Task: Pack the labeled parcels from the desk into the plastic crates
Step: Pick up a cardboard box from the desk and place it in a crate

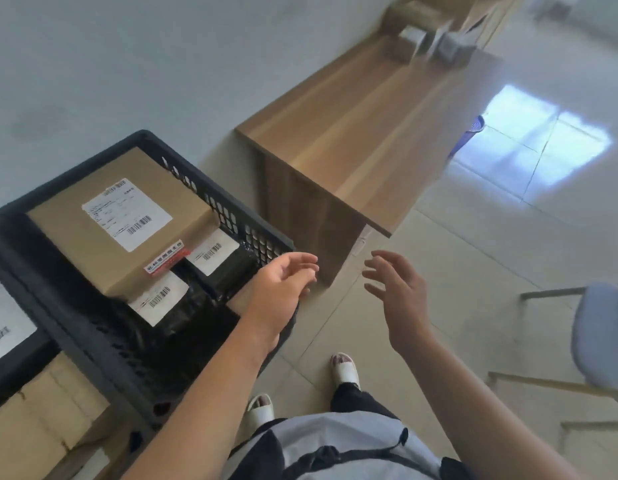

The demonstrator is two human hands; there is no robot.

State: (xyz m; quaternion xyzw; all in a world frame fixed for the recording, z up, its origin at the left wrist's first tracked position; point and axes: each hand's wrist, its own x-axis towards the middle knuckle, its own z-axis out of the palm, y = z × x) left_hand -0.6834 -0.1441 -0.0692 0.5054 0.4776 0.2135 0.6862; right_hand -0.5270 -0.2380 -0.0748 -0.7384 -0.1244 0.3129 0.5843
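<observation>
A black plastic crate [228,206] stands at the left and holds a brown cardboard parcel [93,237] with a white label, plus two black-wrapped parcels [228,268] [183,310] with barcode labels. My left hand [283,289] hovers over the crate's near right corner, fingers relaxed, holding nothing. My right hand [397,289] hangs in the air to the right of it, fingers spread, empty. The wooden desk [363,133] stretches away ahead; several blurred parcels [422,39] sit at its far end.
A second black crate [13,372] with a labeled parcel sits at the far left, with cardboard boxes [48,420] below it. A blue-grey chair [602,334] stands at the right. A blue basket [468,133] shows beyond the desk. The tiled floor [474,237] lies between desk and chair.
</observation>
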